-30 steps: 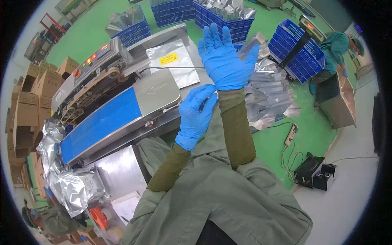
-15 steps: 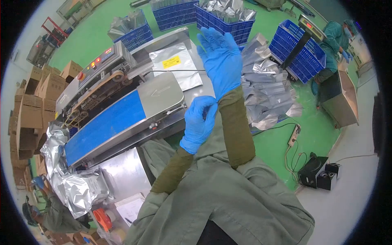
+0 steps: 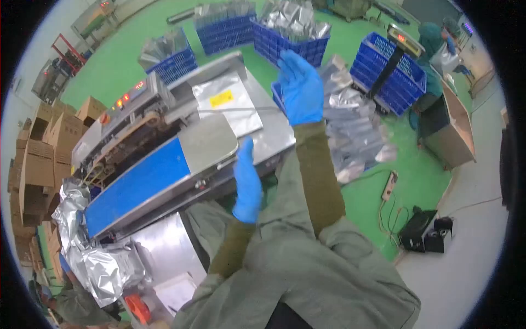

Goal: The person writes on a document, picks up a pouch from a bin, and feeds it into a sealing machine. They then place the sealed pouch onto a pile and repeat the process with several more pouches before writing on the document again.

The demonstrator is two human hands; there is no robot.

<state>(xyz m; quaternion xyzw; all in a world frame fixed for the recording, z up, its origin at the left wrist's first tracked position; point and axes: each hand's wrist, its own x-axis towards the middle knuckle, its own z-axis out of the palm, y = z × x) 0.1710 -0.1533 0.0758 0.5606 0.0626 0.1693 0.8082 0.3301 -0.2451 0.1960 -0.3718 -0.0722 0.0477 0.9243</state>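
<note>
My right hand [image 3: 301,93], in a blue glove, is raised with its fingers stretched out and holds nothing. It is nearest to a flat silver foil pouch [image 3: 241,118] with a yellow label, lying on the metal end of a band sealer [image 3: 159,90]. Lower and to the left, my left hand [image 3: 247,183] hangs in front of the machine's edge, slightly blurred. Its blue-gloved fingers point upward, seen from the side, with nothing in them. The sealer's blue conveyor belt [image 3: 137,189] runs down to the left of both hands.
Silver pouches [image 3: 356,126] lie piled to the right. Blue crates [image 3: 290,44] filled with pouches stand behind the machine. More foil bags [image 3: 109,268] rest at lower left, near an orange tape dispenser [image 3: 138,308]. Cardboard boxes [image 3: 38,164] are stacked at left. A co-worker [image 3: 430,66] works at upper right.
My left hand has let go of the right glove's cuff and moved left and down, its fingers straightening. My right hand has shifted slightly down. The view has turned a little.
</note>
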